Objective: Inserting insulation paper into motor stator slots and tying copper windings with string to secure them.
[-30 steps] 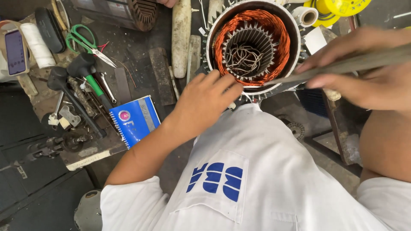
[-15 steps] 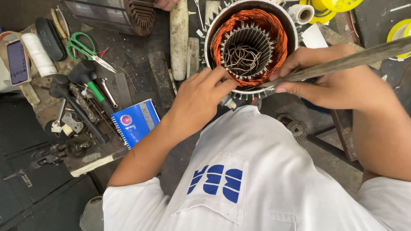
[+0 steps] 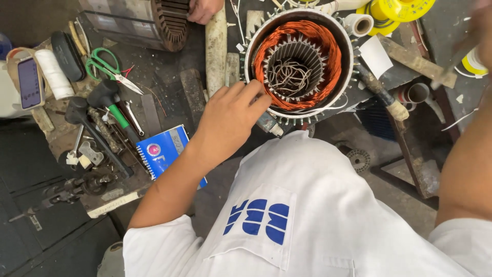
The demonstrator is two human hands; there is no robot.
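Copper windings ring the stator — my left hand rests open on its rim; my right hand is blurred — grip unclear.

A motor repair workshop, cramped and grimy. Open stator with bright copper windings on a dark, oil-stained counter; second finned motor housing at the top edge. Scattered hand tools around: green-handled scissors, black mallets, wrenches. Rolls of yellow tape, a white tape roll, a blue spiral notebook among the clutter. White work shirt below, rough metal frame and stained floor beside.
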